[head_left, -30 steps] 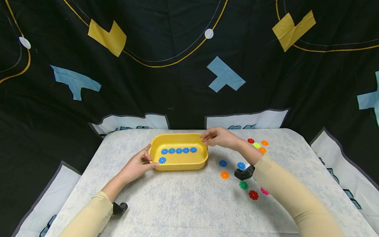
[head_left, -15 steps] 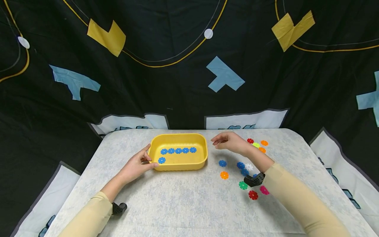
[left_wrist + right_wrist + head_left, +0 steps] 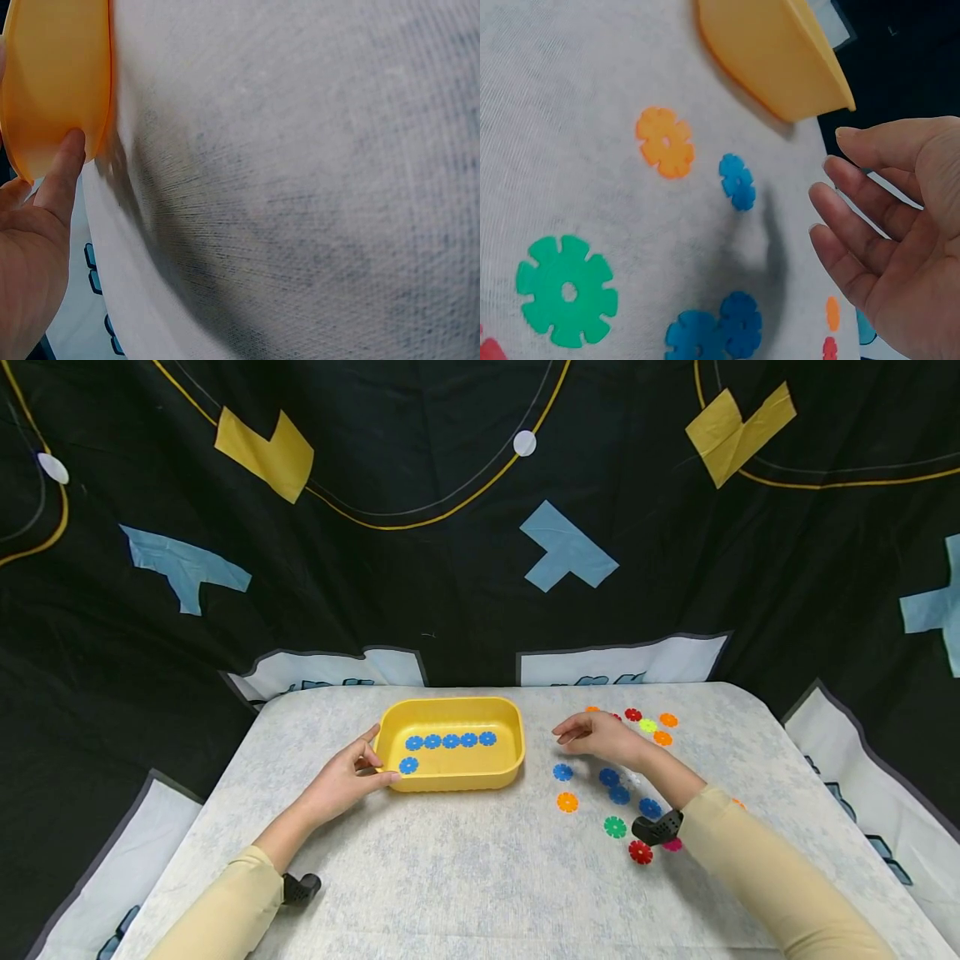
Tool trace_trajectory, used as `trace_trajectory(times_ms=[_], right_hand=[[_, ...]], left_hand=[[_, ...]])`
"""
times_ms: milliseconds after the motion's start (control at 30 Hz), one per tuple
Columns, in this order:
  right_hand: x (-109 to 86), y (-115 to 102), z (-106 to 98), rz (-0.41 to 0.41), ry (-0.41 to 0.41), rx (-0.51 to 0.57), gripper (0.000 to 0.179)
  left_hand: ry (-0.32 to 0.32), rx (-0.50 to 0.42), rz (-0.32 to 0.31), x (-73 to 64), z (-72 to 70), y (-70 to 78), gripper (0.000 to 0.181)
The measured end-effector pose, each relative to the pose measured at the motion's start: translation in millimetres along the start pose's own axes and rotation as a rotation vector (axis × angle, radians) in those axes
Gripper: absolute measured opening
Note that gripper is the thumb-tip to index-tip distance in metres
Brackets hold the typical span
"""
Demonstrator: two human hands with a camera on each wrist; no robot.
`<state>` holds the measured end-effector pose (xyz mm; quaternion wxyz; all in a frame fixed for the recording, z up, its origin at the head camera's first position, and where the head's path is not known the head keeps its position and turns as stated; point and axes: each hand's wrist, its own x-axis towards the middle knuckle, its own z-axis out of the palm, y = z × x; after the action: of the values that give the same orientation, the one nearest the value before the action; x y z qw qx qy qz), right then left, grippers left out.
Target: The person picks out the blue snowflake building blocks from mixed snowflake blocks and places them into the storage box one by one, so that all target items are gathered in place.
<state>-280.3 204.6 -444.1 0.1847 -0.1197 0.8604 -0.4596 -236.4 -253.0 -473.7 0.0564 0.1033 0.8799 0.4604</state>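
Observation:
A yellow plastic basin (image 3: 457, 782) stands on the table, with several blue notched discs (image 3: 451, 742) in a row inside it and a single blue disc (image 3: 408, 766) near its left front corner. My left hand (image 3: 351, 777) holds the basin's left end, thumb on the near side and fingers along the rim. To the right of the basin, above the table, hovers my right hand (image 3: 603, 739). Its fingers are loosely bent and nothing lies between them in the right wrist view. Below it on the cloth are a blue disc (image 3: 562, 772) and an orange disc (image 3: 567, 802).
More notched discs lie scattered on the right: a green disc (image 3: 615, 827), a red disc (image 3: 641, 852), a yellow disc (image 3: 647, 725) and several blue ones, partly under my right arm. A pale cloth covers the table (image 3: 450, 877). A black curtain (image 3: 420, 593) hangs behind.
My right hand has moved away from the basin's right rim, rightward over the loose discs. The left hand still holds the basin, and the blue discs inside keep their places.

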Motion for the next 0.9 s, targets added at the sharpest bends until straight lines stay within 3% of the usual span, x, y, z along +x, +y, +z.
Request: trace_trajectory(times_ms=[200,433,900], right_hand=[[0.4,10,4,0.031,-0.037,-0.017,0.034],[3.8,22,8,0.007,-0.075,-0.063,0.034],[4.7,29,10,-0.001,-0.097,-0.165,0.032]], left_hand=[[0.005,0.001,-0.001,0.3,0.3,0.1,0.052],[0.007,0.005,-0.004,0.8,0.7,-0.4,0.052],[0.005,-0.001,0.004,1.1,0.5,-0.7,0.051]])
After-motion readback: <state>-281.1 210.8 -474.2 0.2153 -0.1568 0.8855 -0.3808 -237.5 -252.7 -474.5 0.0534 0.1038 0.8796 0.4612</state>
